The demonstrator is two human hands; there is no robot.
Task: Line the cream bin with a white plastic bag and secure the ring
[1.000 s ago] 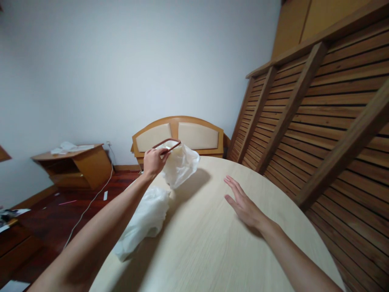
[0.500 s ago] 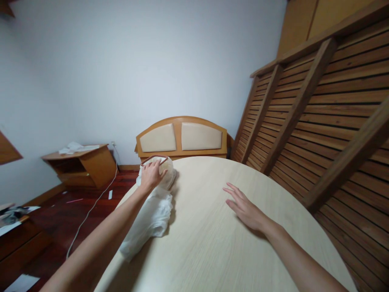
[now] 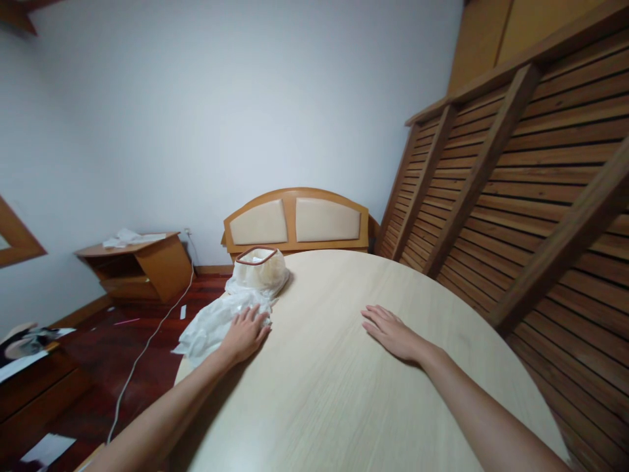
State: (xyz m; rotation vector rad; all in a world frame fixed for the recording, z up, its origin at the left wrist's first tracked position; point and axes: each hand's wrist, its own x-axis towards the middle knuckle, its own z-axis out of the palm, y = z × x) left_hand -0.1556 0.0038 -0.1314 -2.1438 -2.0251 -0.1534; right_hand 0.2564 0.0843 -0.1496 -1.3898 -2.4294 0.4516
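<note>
My left hand [image 3: 246,334] lies with fingers spread on the near edge of a crumpled white plastic bag [image 3: 209,328], at the left side of the round table [image 3: 334,367]. Just beyond the bag stands a small bin-like container [image 3: 263,270] with a brown squarish rim, its pale sides wrapped in thin whitish plastic. Whether that wrapping joins the crumpled bag I cannot tell. My right hand [image 3: 393,333] rests palm down on the bare tabletop right of centre, fingers stretched out, holding nothing.
A wooden headboard [image 3: 297,219] with cream panels stands behind the table. Slatted wooden panels [image 3: 491,216] lean along the right. To the left are a low cabinet [image 3: 147,272] with papers on it, a white cable [image 3: 142,357] on the dark floor, and another cabinet [image 3: 39,387].
My left hand has let go of the container's rim and come back toward me onto the bag. The bag now lies flatter and spreads further left. My right hand has settled flat.
</note>
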